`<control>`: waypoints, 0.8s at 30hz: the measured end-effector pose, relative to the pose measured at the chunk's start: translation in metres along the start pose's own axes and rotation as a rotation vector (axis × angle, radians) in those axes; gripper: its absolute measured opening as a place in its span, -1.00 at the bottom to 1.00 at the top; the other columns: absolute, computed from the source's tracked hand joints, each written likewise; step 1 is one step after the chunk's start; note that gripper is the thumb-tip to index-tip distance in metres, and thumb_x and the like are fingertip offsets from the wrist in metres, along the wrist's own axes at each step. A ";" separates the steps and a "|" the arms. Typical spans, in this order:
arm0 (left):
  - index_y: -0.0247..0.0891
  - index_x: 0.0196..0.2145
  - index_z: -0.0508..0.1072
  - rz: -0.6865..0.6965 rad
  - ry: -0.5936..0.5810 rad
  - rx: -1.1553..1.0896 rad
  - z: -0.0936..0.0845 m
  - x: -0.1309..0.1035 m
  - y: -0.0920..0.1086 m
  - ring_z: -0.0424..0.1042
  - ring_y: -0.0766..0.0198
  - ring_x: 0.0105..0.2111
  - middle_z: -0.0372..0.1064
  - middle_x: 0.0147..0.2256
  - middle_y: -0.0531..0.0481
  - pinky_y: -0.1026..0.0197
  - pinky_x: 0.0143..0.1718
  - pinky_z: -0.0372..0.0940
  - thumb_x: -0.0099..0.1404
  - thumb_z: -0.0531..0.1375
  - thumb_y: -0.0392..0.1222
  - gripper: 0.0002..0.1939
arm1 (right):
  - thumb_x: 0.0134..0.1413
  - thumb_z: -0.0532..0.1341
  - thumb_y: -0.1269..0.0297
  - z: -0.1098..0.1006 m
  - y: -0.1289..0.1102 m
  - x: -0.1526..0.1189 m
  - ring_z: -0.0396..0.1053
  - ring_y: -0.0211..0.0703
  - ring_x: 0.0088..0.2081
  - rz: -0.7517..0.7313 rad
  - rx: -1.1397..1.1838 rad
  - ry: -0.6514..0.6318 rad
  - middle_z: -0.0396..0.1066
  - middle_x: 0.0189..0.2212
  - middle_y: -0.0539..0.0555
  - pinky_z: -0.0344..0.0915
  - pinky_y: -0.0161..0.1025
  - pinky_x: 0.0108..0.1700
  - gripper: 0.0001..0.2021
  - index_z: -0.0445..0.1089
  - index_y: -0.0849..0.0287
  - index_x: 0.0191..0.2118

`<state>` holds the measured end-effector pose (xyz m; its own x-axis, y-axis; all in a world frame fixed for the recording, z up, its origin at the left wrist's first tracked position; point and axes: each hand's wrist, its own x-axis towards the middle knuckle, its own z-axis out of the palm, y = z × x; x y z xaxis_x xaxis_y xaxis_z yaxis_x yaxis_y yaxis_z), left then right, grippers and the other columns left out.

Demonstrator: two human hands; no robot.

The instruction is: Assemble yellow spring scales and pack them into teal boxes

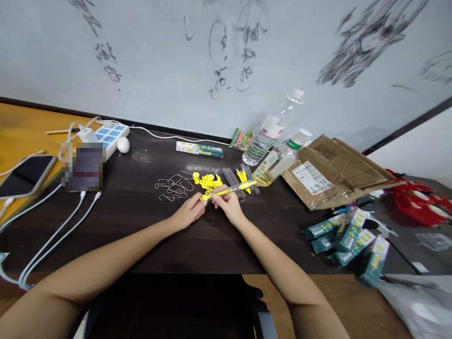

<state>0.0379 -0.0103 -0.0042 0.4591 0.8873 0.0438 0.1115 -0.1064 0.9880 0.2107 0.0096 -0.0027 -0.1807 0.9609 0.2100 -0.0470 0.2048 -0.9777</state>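
Both hands meet over the dark table around a slim clear tube with yellow parts (231, 189), held at a slant. My left hand (189, 211) is closed, its fingertips pinching the yellow left end. My right hand (229, 205) has its thumb and fingers closed round the tube's middle. Just behind the hands lies a pile of small yellow plastic pieces (209, 180). Bent metal hooks (174, 186) are heaped to the left of it. Under and beyond the tube's right end are thin yellow sticks (243, 178) and flat clear tubes (231, 177).
A printed narrow box (199, 149) lies behind the pile. Two bottles, one clear water bottle (270, 132) and one with yellowish drink (278, 160), lean near a cardboard parcel (328, 172). Several green boxes (348, 235) lie right; a power strip (112, 136) and cables sit left.
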 end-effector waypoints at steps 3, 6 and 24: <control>-0.20 -0.41 0.09 -0.030 -0.005 -0.082 0.000 0.001 -0.003 0.05 0.46 -0.68 0.04 -0.63 0.23 0.40 -0.65 0.02 0.31 -0.01 0.15 -0.64 | -0.16 0.37 0.07 0.003 0.002 -0.002 0.21 -0.38 -0.60 -0.007 -0.024 0.002 0.33 -0.52 -0.06 0.20 -0.35 -0.57 -0.68 0.36 0.16 -0.36; -0.22 -0.37 0.17 -0.020 -0.007 -0.072 0.001 0.001 -0.004 0.01 0.49 -0.70 0.01 -0.65 0.24 0.42 -0.67 -0.02 0.30 0.01 0.20 -0.60 | -0.13 0.36 0.06 0.007 0.004 -0.005 0.18 -0.40 -0.62 0.022 0.002 -0.060 0.31 -0.53 -0.08 0.17 -0.36 -0.60 -0.68 0.35 0.17 -0.35; -0.21 -0.54 0.11 -0.016 0.548 -0.463 -0.031 0.020 -0.003 -0.15 0.51 -0.76 -0.18 -0.69 0.25 0.41 -0.77 -0.18 0.28 0.02 0.20 -0.55 | 0.17 0.13 0.33 -0.018 -0.007 0.000 0.26 -0.07 -0.18 -0.432 -0.976 -0.093 0.32 -0.25 0.12 0.22 -0.14 -0.12 -0.84 0.43 0.11 -0.17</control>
<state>0.0192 0.0218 -0.0014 -0.0615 0.9978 -0.0236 -0.3264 0.0022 0.9452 0.2283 0.0111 0.0042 -0.4128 0.7619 0.4992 0.6737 0.6242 -0.3955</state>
